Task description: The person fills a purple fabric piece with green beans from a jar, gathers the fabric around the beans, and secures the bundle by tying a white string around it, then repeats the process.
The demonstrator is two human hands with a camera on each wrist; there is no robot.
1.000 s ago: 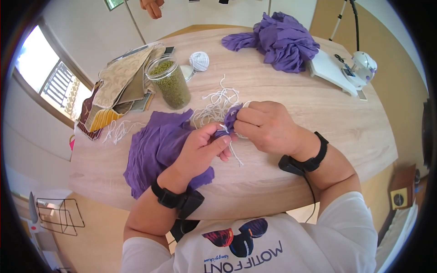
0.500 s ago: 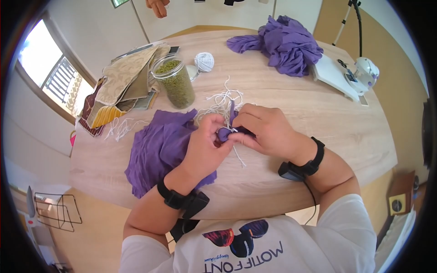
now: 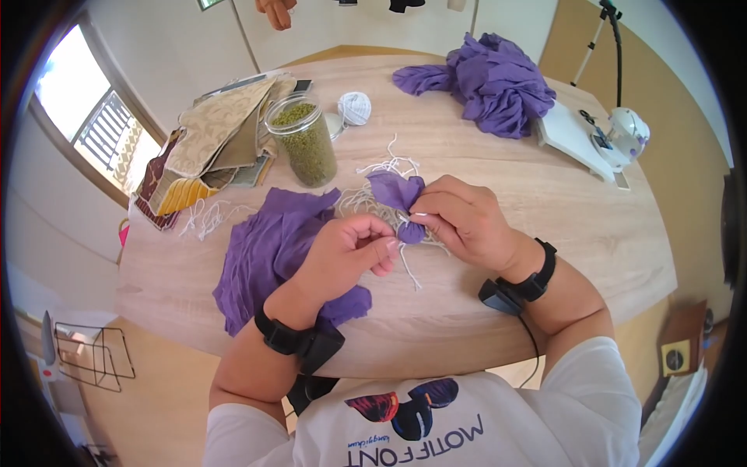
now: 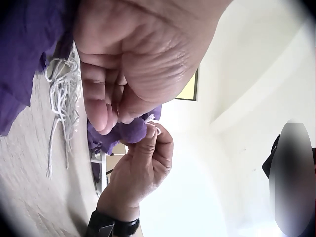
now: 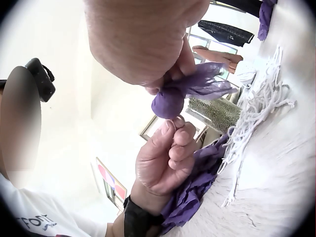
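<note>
At the centre of the clock, just above the table (image 3: 498, 327), we see a small purple bundle (image 3: 411, 233), its rounded end down and its loose flap spread towards eleven. From three o'clock our right hand (image 3: 471, 226) has thumb and finger clamped on the bundle's neck, where white cord shows. From eight our left hand (image 3: 350, 257) comes close to the rounded end, fingers curled with thumb and fingertips together; we cannot tell whether they pinch a strand. Beneath the bundle, and out towards eleven, lies a tangle of white string (image 3: 362, 201). Farther out we have a purple cloth (image 3: 264, 253) at eight, a jar of green beans (image 3: 310, 159) at ten and a purple heap (image 3: 502, 86) at one
</note>
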